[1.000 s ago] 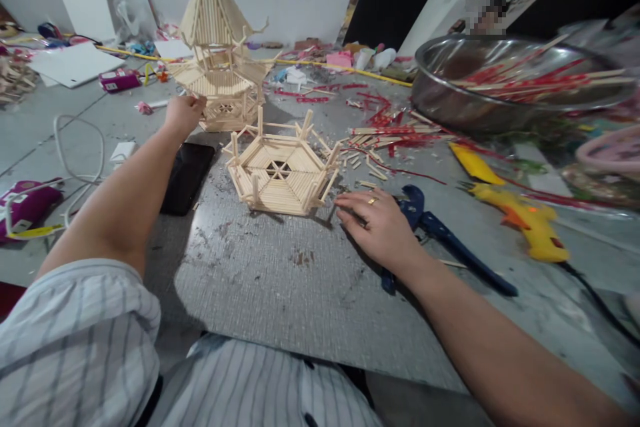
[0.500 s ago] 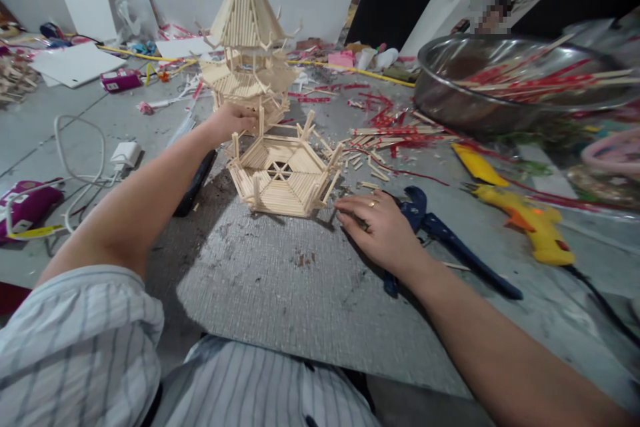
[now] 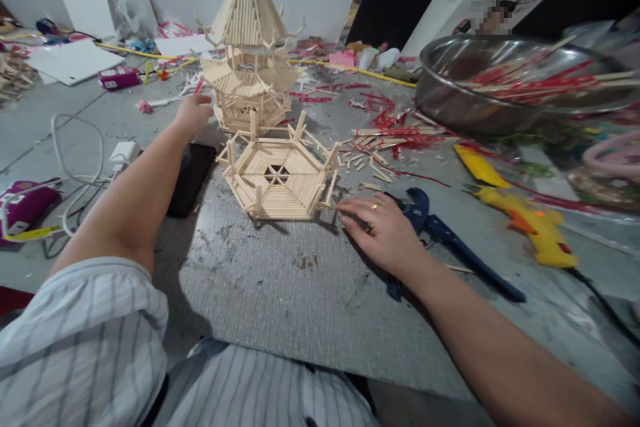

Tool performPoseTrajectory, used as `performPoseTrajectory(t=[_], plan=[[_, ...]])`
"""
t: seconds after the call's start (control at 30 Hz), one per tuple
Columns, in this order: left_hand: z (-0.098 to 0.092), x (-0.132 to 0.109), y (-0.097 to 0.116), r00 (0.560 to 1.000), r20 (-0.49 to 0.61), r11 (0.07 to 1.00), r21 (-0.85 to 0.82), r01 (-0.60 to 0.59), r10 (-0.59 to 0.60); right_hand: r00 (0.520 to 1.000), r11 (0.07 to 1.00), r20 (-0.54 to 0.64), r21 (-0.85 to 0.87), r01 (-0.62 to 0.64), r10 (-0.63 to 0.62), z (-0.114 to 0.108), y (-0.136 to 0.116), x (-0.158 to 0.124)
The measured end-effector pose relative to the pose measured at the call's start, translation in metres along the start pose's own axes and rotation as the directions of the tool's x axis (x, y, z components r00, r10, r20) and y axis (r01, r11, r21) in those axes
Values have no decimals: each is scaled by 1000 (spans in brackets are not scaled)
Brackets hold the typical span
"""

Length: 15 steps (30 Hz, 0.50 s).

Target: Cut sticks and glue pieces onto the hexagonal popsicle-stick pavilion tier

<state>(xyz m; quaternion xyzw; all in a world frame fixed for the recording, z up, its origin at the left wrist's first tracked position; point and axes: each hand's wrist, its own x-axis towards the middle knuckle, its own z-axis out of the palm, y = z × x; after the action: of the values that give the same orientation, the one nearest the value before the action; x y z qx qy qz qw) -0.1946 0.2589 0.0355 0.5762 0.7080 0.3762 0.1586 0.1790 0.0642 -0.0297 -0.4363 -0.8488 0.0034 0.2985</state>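
Observation:
A hexagonal stick frame (image 3: 280, 195), with short upright posts and a spoked centre hole, rests on the grey board in front of me. Behind it stands a tiered stick pagoda (image 3: 247, 20) with a pointed roof. My left hand (image 3: 194, 115) is at the pagoda's left side, fingers stretched towards its lower tier; no object shows in them, and I cannot tell whether they touch it. On the board lies my right hand (image 3: 383, 230), loosely open and holding nothing, its fingertips close to the frame's right corner. Blue-handled cutters (image 3: 450, 243) lie beside and partly under this hand.
A black phone (image 3: 193, 180) lies below my left forearm. To the right are a yellow glue gun (image 3: 530, 223), and a steel basin (image 3: 435, 90) of red-wrapped sticks. Cut sticks (image 3: 395, 140) are scattered behind the frame. A white charger (image 3: 125, 155) with cables is at left.
My left hand has come away from the frame's back left post and moved left, beside the pagoda. The frame sits slightly further left. My right hand stays in place.

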Motion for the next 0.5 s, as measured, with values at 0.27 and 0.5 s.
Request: performPoseTrajectory(t=[0.27, 0.5], plan=[[12, -5, 10, 968, 227, 992, 36, -120, 109, 999, 999, 5, -21, 34, -34, 0, 0, 1], [28, -7, 15, 962, 219, 974, 122, -193, 163, 999, 999, 11, -19, 45, -45, 0, 0, 1]])
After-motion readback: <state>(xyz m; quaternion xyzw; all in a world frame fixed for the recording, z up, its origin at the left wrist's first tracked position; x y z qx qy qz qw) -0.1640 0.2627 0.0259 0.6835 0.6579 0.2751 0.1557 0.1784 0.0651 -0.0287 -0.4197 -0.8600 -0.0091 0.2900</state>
